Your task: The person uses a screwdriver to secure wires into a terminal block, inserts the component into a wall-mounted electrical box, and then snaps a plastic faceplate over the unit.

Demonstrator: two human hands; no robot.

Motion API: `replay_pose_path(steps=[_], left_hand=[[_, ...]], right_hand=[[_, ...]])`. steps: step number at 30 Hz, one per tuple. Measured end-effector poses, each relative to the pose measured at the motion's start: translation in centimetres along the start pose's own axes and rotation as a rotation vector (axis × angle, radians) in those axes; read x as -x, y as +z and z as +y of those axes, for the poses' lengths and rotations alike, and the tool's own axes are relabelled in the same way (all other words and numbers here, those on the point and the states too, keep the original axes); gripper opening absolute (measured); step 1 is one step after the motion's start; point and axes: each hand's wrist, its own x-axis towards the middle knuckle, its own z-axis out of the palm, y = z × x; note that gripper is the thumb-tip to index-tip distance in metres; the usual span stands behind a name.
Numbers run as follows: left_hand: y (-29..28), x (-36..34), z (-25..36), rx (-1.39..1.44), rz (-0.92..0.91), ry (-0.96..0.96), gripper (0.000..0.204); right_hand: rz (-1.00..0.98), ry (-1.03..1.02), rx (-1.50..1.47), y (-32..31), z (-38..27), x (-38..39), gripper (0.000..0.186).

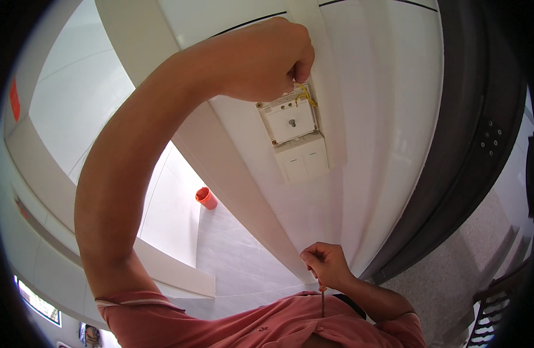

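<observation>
My left hand (278,61) reaches up to the wall, its fingers closed at the top edge of an uncovered white wall switch (287,122). Yellow wires (305,97) come out at that edge and run up close to the fingertips; whatever the fingers pinch is hidden. A grey knob shaft (292,123) sticks out from the middle of the uncovered switch. Directly below it is a covered two-rocker switch (303,159). Low in front of my body, my right hand (328,265) is closed around a screwdriver (322,303), whose thin shaft points down toward my shirt.
A pale wall edge (238,174) runs down left of the switches. Past it, an orange-red bucket (206,198) stands on the grey tiled floor (232,249). To the right is a dark door frame (452,162), with a dark railing (493,313) at the lower right.
</observation>
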Motion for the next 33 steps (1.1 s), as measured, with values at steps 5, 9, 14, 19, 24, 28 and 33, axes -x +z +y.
replay_pose_path(steps=[5, 9, 14, 19, 24, 28, 33], left_hand=[[-0.5, 0.3, -0.7, -0.014, -0.095, 0.144, 0.011], [-0.2, 0.7, -1.8, -0.019, -0.073, 0.217, 0.011], [-0.1, 0.7, -2.1, -0.066, -0.078, 0.232, 0.008], [0.5, 0.6, -2.4, -0.159, -0.057, 0.261, 0.006], [1.2, 0.7, -3.0, -0.167, 0.015, 0.303, 0.007], [0.7, 0.6, -2.6, -0.074, 0.014, 0.261, 0.009], [0.3, 0.6, -2.0, 0.354, 0.005, 0.128, 0.019]], right_hand=[[0.000, 0.002, -0.018, -0.2, 0.8, 0.0, 0.014], [0.021, 0.044, -0.039, -0.4, 0.6, 0.2, 0.014], [0.056, 0.071, -0.071, -0.6, 0.4, 0.3, 0.015], [0.064, 0.065, -0.062, -0.7, 0.5, 0.7, 0.015], [0.091, 0.043, -0.054, -0.7, 0.7, 0.8, 0.014], [0.101, 0.066, -0.051, -0.9, 0.4, 0.9, 0.014], [0.102, 0.092, -0.067, -0.6, -0.6, 1.1, 0.013]])
